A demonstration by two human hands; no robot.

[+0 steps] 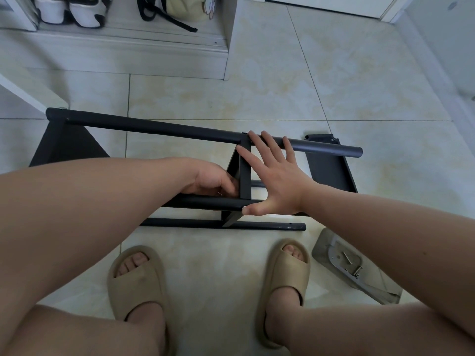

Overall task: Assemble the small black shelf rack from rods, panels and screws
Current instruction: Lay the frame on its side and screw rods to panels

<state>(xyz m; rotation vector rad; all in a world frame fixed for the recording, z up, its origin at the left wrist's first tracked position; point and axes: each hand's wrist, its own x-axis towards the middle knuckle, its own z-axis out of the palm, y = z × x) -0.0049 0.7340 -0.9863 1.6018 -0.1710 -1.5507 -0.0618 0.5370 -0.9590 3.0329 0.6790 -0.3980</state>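
Your right hand [276, 176] lies spread flat, fingers straight across the far rod [154, 127] and middle panel [245, 176], thumb on the near rod [205, 202]. Your left hand [213, 179] curls against that panel; whether it pinches anything is unclear. The rack [66, 147] lies on floor tiles [282, 86], open beyond

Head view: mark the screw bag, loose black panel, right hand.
screw bag [343, 263], head view, middle, by the screws.
loose black panel [331, 173], head view, flat face.
right hand [275, 181], head view, its back.

Black rack [203, 133], beige slippers [136, 281], cream marbled tiles [257, 93]
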